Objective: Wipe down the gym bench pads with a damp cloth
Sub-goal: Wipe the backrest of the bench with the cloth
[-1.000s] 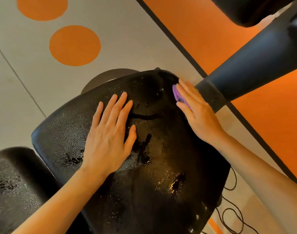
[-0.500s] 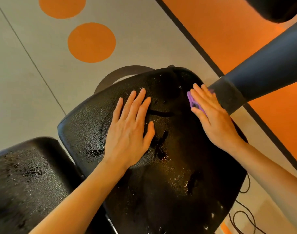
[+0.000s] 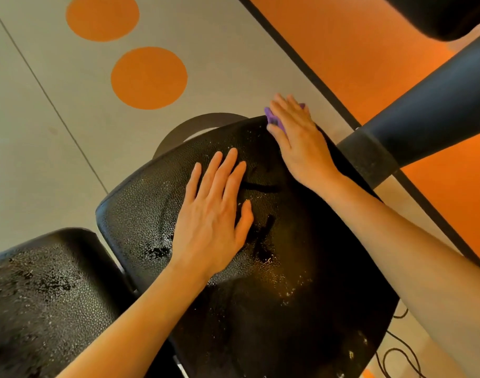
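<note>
Closest to the person, the second bench pad [image 3: 40, 304] at lower left glistens with scattered droplets and dark wet blotches, so I'd judge it has been wetted, though whether it has had its full wipe I cannot tell. Just beyond it, the larger black seat pad [image 3: 140, 203] shows the same speckled sheen across its near and middle stretches, with darker smears around the centre, which reads to me as ground mostly covered. The left hand [image 3: 214, 214] lies flat on the middle of that pad, fingers spread and holding nothing, seemingly bracing it. Farther out, the right hand [image 3: 296, 137] presses palm-down at the pad's far edge, fingers together over a purple cloth [image 3: 273, 120], only a corner of which pokes out beside the fingers. So the wiping seems to be at the last strip of this pad, the far rim. Beyond the hands, a dark padded arm [image 3: 424, 115] of the machine slants across the orange and grey floor [image 3: 70, 110]; whether it has been cleaned is not visible.
</note>
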